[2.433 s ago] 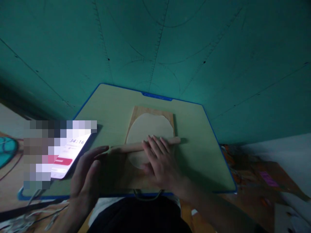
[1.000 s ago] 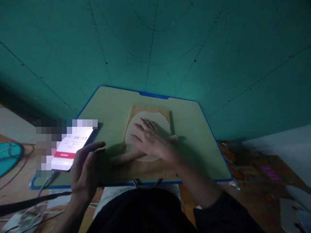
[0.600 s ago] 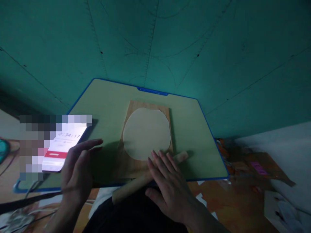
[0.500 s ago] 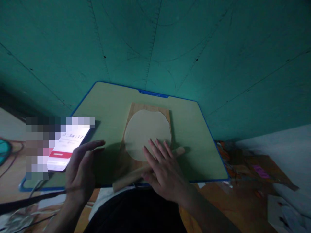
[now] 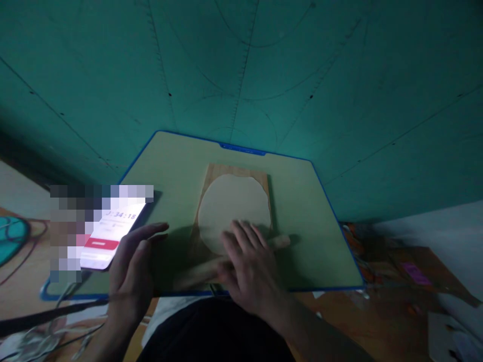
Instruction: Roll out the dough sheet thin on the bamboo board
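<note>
A wide, thin round of pale dough (image 5: pixel 234 211) lies on a wooden board (image 5: pixel 219 169), covering most of it. My right hand (image 5: pixel 251 271) rests over a wooden rolling pin (image 5: pixel 204 271), its fingers bent across it and the tips over the dough's near edge. The pin lies slantwise across the near end of the board, its left end blurred and its middle hidden under the hand. To the left of the board, my left hand (image 5: pixel 134 264) is raised with fingers apart, holding nothing, just right of a lit phone (image 5: pixel 113 236).
Everything stands on a pale table with a blue rim (image 5: pixel 328 201), pushed near a green wall (image 5: pixel 241 65). The phone shows a running timer and is partly masked by blurred blocks. Cables (image 5: pixel 41 337) hang at the lower left; a cardboard box (image 5: pixel 433 271) sits at the right.
My right hand's fingers have curled from outstretched to bent over the rolling pin. The left hand has kept its pose. The whole view has shifted slightly, and the timer has advanced a second.
</note>
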